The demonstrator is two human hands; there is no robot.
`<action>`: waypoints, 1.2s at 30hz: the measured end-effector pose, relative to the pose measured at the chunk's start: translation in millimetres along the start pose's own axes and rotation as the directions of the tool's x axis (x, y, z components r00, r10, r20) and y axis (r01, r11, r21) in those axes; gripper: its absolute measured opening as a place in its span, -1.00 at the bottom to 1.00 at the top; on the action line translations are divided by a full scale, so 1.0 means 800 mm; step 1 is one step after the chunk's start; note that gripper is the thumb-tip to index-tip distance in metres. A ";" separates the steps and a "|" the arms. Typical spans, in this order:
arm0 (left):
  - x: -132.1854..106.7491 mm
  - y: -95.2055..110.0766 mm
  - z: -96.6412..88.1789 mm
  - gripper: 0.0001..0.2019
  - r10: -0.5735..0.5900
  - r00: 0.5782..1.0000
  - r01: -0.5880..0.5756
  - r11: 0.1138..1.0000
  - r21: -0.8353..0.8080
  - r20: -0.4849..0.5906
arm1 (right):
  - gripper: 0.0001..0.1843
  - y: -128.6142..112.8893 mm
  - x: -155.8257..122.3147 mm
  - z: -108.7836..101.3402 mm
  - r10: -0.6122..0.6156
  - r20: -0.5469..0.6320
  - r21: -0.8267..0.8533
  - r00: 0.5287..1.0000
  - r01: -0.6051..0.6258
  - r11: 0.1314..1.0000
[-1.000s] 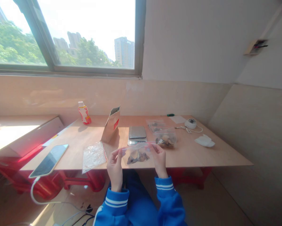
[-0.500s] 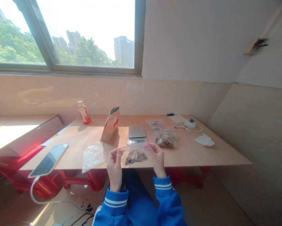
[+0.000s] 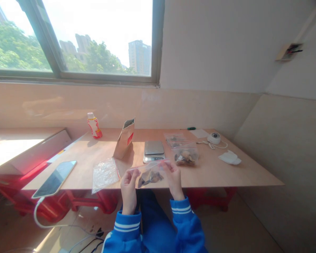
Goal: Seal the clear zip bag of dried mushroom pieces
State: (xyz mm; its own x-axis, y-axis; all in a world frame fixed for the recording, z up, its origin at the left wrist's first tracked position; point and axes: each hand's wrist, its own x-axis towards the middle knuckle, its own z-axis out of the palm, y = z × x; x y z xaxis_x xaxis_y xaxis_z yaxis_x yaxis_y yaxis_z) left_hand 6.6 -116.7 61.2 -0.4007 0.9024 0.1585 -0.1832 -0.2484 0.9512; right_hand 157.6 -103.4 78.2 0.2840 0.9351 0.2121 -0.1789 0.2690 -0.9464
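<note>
A clear zip bag with brown and dark dried pieces in it hangs between my hands at the table's front edge. My left hand pinches its top left corner, and my right hand pinches the top right one. Just behind the bag sits a digital kitchen scale with a bare metal plate. To its right stands a filled zip bag of similar dried pieces, with flatter zip bags behind it. A brown paper pouch stands open-topped left of the scale.
Left of my hands lie a stack of clear plastic bags and a phone on a white cable. A drink bottle stands at the back left. On the right are a white round corded device, crumpled white paper and a green-handled tool.
The held bag and both hands have shifted slightly left, and the pieces inside have slid a little. Both pinches stay on the bag's top edge.
</note>
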 end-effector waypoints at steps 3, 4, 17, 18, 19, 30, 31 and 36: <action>-0.002 0.005 0.001 -0.74 0.013 1.000 -0.012 1.000 0.017 -0.019 | -0.66 0.001 0.000 0.001 0.000 -0.001 -0.014 1.000 0.000 1.000; -0.002 0.006 0.001 -0.74 0.014 1.000 -0.014 1.000 0.025 -0.028 | -0.66 0.001 0.000 0.001 -0.008 -0.001 -0.021 1.000 0.008 1.000; -0.003 0.005 0.008 -0.72 0.019 0.999 -0.020 1.000 -0.020 -0.027 | -0.66 0.006 0.002 0.002 -0.012 -0.032 0.004 0.999 0.012 1.000; -0.003 0.006 0.009 -0.70 0.006 1.000 -0.006 0.999 -0.052 0.006 | -0.66 0.006 0.002 0.001 -0.002 -0.018 0.039 1.000 0.003 0.999; -0.003 0.007 0.011 -0.69 -0.016 0.999 0.019 0.996 -0.085 0.035 | -0.65 0.005 0.002 0.000 0.011 -0.002 0.076 1.000 -0.011 0.997; -0.002 0.012 0.015 -0.72 -0.076 0.994 0.081 0.995 -0.063 0.076 | -0.65 0.003 0.003 -0.009 0.038 0.063 0.109 0.997 -0.045 0.993; -0.002 0.014 0.014 -0.72 -0.072 0.995 0.076 0.996 -0.055 0.075 | -0.66 0.003 0.003 -0.010 0.030 0.063 0.104 0.998 -0.037 0.994; -0.005 0.024 0.012 -0.71 -0.075 0.993 0.079 0.996 -0.039 0.087 | -0.69 0.000 0.004 -0.012 0.026 0.068 0.099 0.997 -0.033 0.995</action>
State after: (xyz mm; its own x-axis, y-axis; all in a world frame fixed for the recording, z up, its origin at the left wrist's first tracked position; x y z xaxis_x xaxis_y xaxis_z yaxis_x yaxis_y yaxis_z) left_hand 13.6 -121.1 81.2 -0.3057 0.9459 0.1089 -0.2496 -0.1900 0.9495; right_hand 167.5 -102.6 76.3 0.2141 0.9554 0.2034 -0.2809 0.2597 -0.9240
